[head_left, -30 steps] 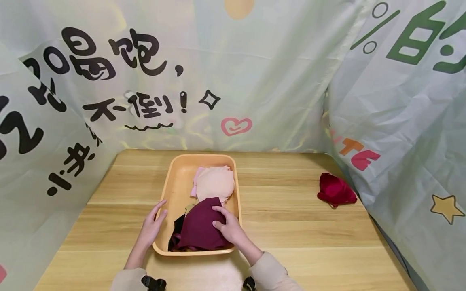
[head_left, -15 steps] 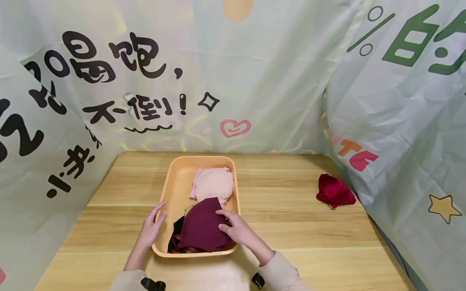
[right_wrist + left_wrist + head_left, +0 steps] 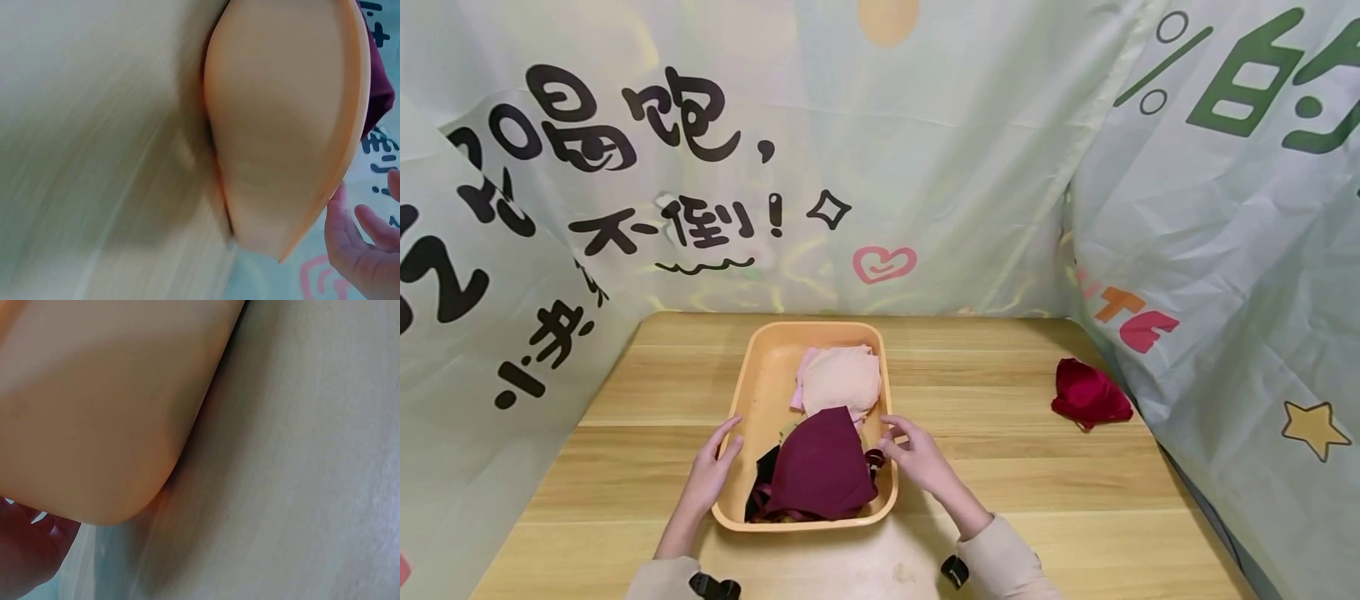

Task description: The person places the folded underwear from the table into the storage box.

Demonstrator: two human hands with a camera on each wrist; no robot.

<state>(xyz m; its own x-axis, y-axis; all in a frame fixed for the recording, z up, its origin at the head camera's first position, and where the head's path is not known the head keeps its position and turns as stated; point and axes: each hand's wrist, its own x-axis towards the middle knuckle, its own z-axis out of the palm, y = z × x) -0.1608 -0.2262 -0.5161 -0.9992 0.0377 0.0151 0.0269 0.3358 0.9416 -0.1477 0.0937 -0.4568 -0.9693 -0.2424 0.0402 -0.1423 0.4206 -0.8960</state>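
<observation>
An orange plastic tray point(image 3: 766, 358) stands on the table with folded clothing inside. At its near end lies a plum-coloured bra point(image 3: 823, 467), its rounded cup uppermost, with a black garment point(image 3: 763, 479) showing at its left. Farther back sits a pale pink folded garment point(image 3: 841, 379) over a lilac one point(image 3: 798, 395). My left hand point(image 3: 709, 467) is at the tray's left rim with relaxed fingers. On the opposite side my right hand point(image 3: 925, 458) touches the right rim, its fingers loosely bent and grasping nothing; the right wrist view shows a finger against the tray's outer wall point(image 3: 281, 125).
A dark red bra point(image 3: 1090, 393) lies apart at the table's right side. Printed fabric sheets point(image 3: 925, 167) hang behind the wooden table point(image 3: 1000, 467) and along both sides.
My right hand has left the plum bra and moved right to the tray's right rim, uncovering a dark strap beside the bra. The left hand stays at the left rim.
</observation>
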